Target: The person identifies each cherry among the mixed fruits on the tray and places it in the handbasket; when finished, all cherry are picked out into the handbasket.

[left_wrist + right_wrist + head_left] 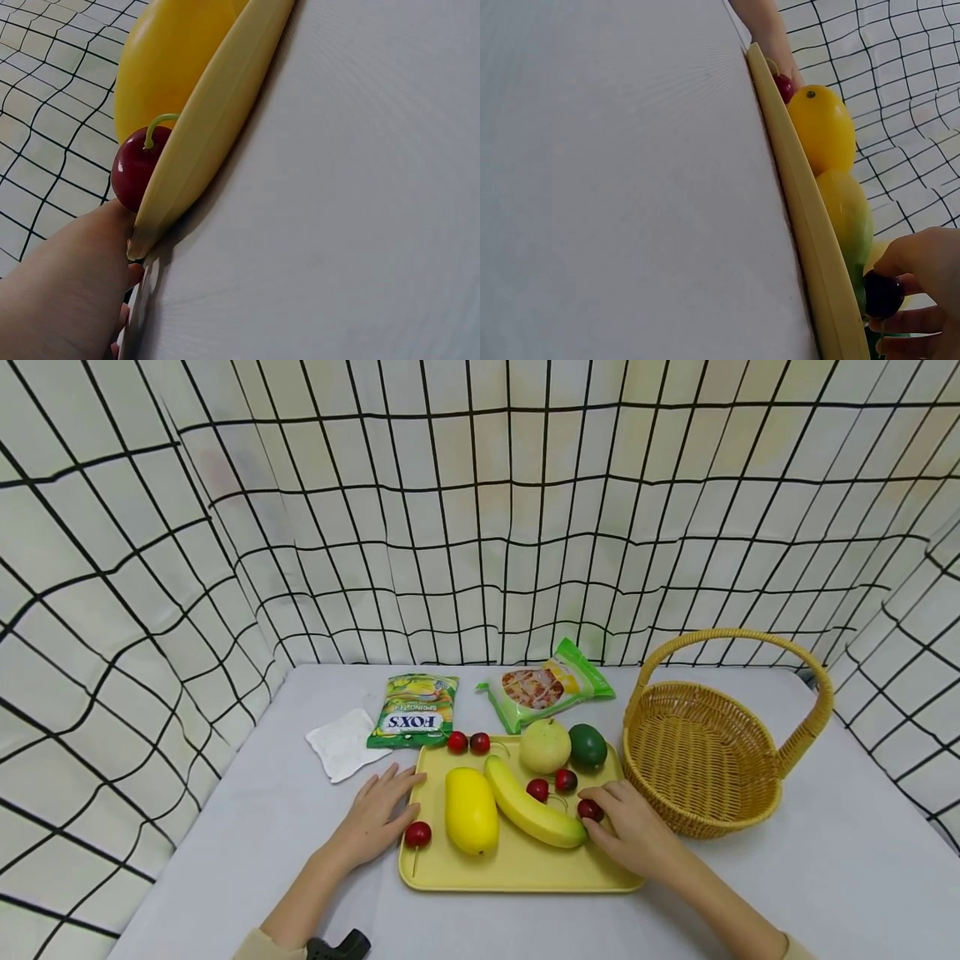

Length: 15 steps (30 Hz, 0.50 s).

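My right hand [633, 831] is at the right side of the yellow tray [525, 878], thumb and fingers around a dark red cherry [590, 810]; the right wrist view shows this cherry [883, 294] between them. My left hand [378, 817] rests at the tray's left edge, fingers extended, near another cherry [417, 835] with a stem. On the tray lie a yellow mango [471, 810], a banana [532, 810], a pale round pear [545, 746] and a dark green avocado-like fruit [588, 747]. Two cherries [537, 789] sit between banana and pear, two more [479, 743] at the back edge.
A wicker basket [705, 814] with a tall arched handle stands right of the tray. Behind the tray lie a green FOX'S packet [416, 710] and a green-and-white food bag [546, 685]. A white packet [343, 747] lies at the left. Netted white walls [487, 527] surround the table.
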Each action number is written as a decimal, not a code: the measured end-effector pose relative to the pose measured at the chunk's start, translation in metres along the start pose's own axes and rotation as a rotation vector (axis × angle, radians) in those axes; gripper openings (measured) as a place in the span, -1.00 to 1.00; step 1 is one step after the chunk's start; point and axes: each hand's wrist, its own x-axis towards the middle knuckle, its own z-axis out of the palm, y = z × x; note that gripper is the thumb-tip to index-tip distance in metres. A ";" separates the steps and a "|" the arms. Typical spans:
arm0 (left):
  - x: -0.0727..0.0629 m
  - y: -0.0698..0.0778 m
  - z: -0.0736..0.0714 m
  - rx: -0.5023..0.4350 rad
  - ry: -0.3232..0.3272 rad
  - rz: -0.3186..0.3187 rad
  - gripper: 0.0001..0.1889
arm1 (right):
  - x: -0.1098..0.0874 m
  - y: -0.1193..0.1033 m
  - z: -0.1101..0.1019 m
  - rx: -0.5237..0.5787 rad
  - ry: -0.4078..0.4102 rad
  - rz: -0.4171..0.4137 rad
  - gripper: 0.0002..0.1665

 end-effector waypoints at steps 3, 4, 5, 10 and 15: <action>0.000 -0.001 0.000 -0.003 0.002 0.005 -0.54 | 0.001 -0.001 -0.002 -0.005 0.014 -0.014 -0.66; 0.000 -0.001 0.000 -0.006 0.003 0.007 -0.54 | 0.001 -0.002 -0.002 -0.007 0.018 -0.019 -0.66; 0.000 -0.001 0.000 -0.007 0.003 0.007 -0.54 | 0.001 -0.002 -0.003 -0.007 0.020 -0.022 -0.66; 0.000 -0.001 0.000 -0.010 0.000 0.000 -0.54 | 0.002 -0.005 -0.005 -0.020 0.017 -0.023 -0.66; 0.001 -0.002 0.001 0.000 0.001 -0.004 -0.54 | 0.002 -0.007 -0.007 -0.030 0.024 -0.034 -0.67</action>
